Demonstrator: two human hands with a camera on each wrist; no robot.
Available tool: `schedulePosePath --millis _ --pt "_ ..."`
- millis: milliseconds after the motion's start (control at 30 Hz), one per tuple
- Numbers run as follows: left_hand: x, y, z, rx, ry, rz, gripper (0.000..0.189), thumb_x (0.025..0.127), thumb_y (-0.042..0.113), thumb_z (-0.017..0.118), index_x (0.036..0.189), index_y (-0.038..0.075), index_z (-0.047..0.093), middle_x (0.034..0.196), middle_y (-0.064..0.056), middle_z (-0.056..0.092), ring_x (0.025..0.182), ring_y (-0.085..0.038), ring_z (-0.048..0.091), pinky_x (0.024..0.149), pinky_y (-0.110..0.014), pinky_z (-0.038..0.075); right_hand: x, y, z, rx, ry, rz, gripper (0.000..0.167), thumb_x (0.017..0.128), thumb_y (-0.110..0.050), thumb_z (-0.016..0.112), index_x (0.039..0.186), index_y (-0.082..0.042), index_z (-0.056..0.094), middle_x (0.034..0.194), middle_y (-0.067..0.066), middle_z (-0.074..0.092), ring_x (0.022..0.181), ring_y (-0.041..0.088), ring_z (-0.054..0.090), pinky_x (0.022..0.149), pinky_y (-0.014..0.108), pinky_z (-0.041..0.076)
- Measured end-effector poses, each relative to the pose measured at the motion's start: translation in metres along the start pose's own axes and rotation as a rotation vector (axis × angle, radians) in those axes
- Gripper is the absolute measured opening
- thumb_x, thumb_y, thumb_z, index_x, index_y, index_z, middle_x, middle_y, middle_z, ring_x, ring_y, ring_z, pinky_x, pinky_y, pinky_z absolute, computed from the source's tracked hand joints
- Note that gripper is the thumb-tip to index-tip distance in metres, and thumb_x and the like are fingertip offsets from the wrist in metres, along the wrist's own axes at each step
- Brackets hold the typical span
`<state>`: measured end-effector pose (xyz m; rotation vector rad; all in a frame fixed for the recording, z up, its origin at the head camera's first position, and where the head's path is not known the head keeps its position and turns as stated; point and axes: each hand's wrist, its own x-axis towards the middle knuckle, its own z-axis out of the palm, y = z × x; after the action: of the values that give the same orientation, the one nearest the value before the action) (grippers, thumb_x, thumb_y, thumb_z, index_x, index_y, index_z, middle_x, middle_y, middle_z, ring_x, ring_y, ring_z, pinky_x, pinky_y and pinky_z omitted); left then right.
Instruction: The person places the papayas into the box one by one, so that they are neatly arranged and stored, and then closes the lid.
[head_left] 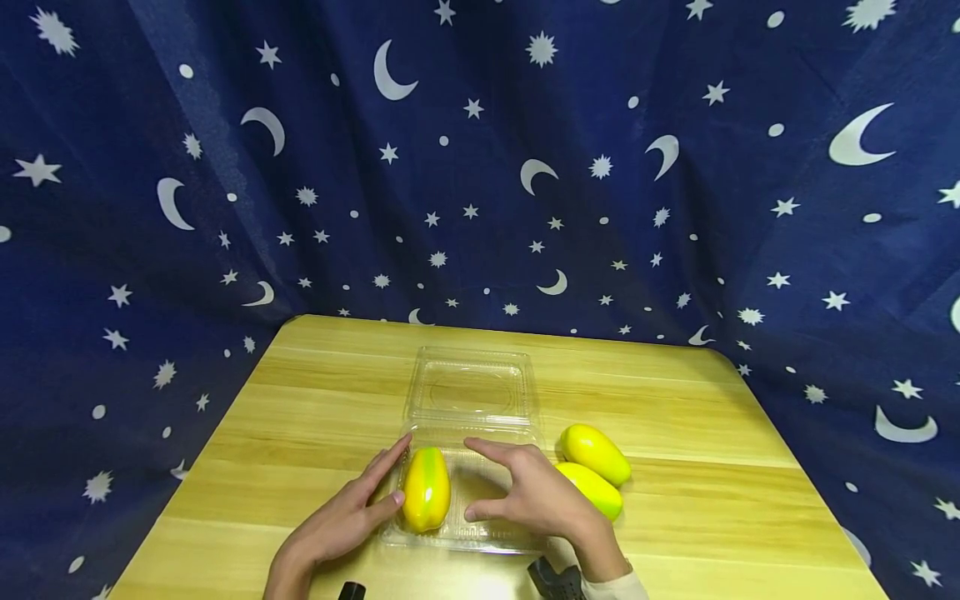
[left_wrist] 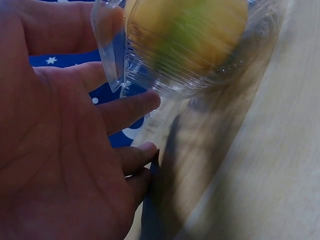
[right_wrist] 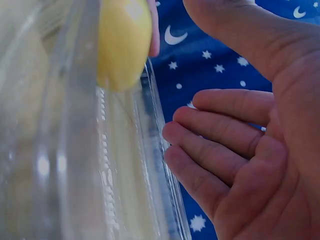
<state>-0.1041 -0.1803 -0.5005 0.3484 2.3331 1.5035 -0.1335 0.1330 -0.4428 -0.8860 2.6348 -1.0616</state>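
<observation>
Your left hand (head_left: 347, 518), fingers straight, borders a clear plastic hinged container (head_left: 480, 547) holding one yellow-green oval fruit (head_left: 427, 492); your right hand (head_left: 534, 493), fingers extended, opposite side.

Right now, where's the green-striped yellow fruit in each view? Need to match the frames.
Head: the yellow fruit is low, just left of centre, in the near half of the clear plastic clamshell.
Left wrist: top, slightly right of centre, behind clear plastic, cut by the top edge.
Right wrist: top, left of centre, cut by the top edge; stripe not visible.
Shared landmark: the clear plastic clamshell.
</observation>
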Motion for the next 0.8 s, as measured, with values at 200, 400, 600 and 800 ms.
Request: schedulePosePath --millis 200,400,600,800 --pt "0.000 0.000 0.000 -0.004 -0.007 0.005 0.072 0.113 0.039 0.058 0.174 0.049 0.020 0.185 0.004 0.014 0.171 -0.040 0.005 0.129 -0.081 0.006 -0.017 0.005 -0.012 0.019 0.029 0.029 0.083 0.086 -0.044 0.095 0.157 -0.013 0.062 0.157 -0.003 0.065 0.134 0.024 0.069 0.117 0.051 0.054" --pt "0.000 -0.001 0.000 -0.013 -0.010 0.009 0.072 0.113 0.037 0.058 0.174 0.048 0.020 0.185 0.003 0.014 0.171 -0.039 0.005 0.129 -0.080 0.005 -0.034 0.012 -0.024 0.025 0.057 0.046 0.082 0.087 -0.045 0.094 0.157 -0.015 0.062 0.155 -0.002 0.066 0.133 0.026 0.070 0.115 0.051 0.055" --pt "0.000 -0.001 0.000 -0.011 -0.010 0.004 0.073 0.113 0.037 0.059 0.174 0.048 0.020 0.185 0.003 0.013 0.171 -0.039 0.005 0.129 -0.080 0.005 -0.049 0.020 -0.035 0.015 0.091 0.099 0.078 0.086 -0.041 0.094 0.156 -0.022 0.064 0.154 -0.003 0.068 0.142 0.023 0.065 0.116 0.049 0.055" --pt "0.000 -0.001 0.000 -0.007 -0.012 0.003 0.073 0.113 0.038 0.058 0.174 0.047 0.019 0.185 0.003 0.013 0.171 -0.040 0.004 0.129 -0.081 0.004 -0.063 0.029 -0.046 -0.003 0.131 0.132 0.075 0.088 -0.042 0.093 0.155 -0.027 0.064 0.152 -0.004 0.069 0.138 0.024 0.066 0.113 0.041 0.057"
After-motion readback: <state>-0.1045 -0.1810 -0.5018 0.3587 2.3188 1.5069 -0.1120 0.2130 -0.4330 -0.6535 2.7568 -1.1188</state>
